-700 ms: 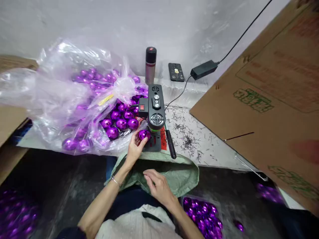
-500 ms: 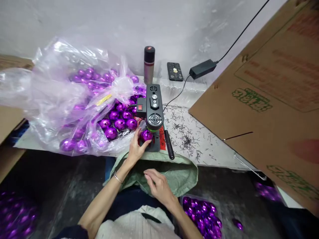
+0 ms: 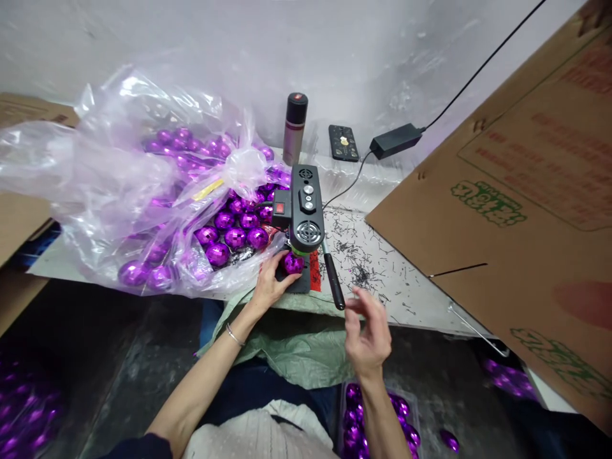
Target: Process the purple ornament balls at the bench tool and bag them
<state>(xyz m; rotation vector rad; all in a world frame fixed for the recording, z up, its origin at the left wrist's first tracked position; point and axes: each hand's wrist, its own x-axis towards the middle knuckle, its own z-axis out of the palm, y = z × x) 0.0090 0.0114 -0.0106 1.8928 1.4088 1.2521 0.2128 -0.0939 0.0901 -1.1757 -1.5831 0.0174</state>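
My left hand [image 3: 270, 284] grips a shiny purple mirrored ball [image 3: 293, 263] between thumb and fingers. The ball sits under the head of a small black bench press [image 3: 306, 207] with a red switch at its side. Beside the black handle [image 3: 333, 282] of the press lever is my right hand [image 3: 369, 335], its fingers curved and apart with nothing in them. A pale green woven sack [image 3: 306, 354] hangs open at the table edge below the press.
A clear plastic bag [image 3: 119, 172] of purple balls spreads over the left of the table. Black pins [image 3: 358, 271] litter the right. A spray can [image 3: 294, 131], a phone [image 3: 343, 143] and a power adapter [image 3: 396, 140] are behind. A large carton [image 3: 507, 191] leans at right; a tray of balls [image 3: 354, 424] sits below.
My right hand has moved right and forward, from over the sack to beside the lever handle. My left hand still holds the ball under the press. The view has shifted slightly.
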